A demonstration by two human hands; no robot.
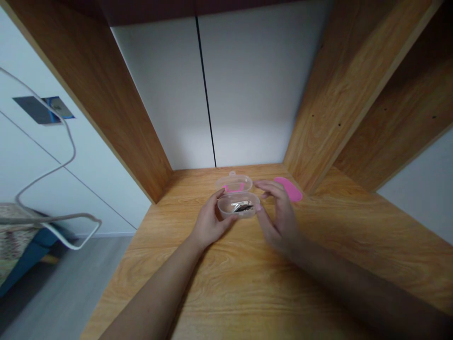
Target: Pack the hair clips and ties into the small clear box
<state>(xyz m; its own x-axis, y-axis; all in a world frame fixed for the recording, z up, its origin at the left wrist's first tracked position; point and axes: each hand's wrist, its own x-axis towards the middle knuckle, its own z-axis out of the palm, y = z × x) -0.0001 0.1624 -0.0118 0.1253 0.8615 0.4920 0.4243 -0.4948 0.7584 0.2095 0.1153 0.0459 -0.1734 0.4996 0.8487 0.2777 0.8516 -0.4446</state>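
Observation:
A small clear plastic case (pixel 221 208) with rounded ends stands on the wooden desk, its lid (pixel 225 180) tipped back and a pink handle (pixel 234 189) on the lid. Inside lie several small metal pieces (pixel 242 206), silver and dark, too small to name. My left hand (pixel 209 221) grips the left end of the case, thumb along the front and fingers at the back. My right hand (pixel 278 215) is at the right end, fingers apart. Its thumb is at the rim and its fingertips are near the lid's right edge; nothing shows between them.
A flat pink rounded piece (pixel 288 189) lies behind my right hand, near the wooden upright (pixel 318 141). The desk (pixel 226 283) meets a white back panel (pixel 247 94). Another wooden side (pixel 134 132) rises on the left. A white cable (pixel 72 141) hangs at far left.

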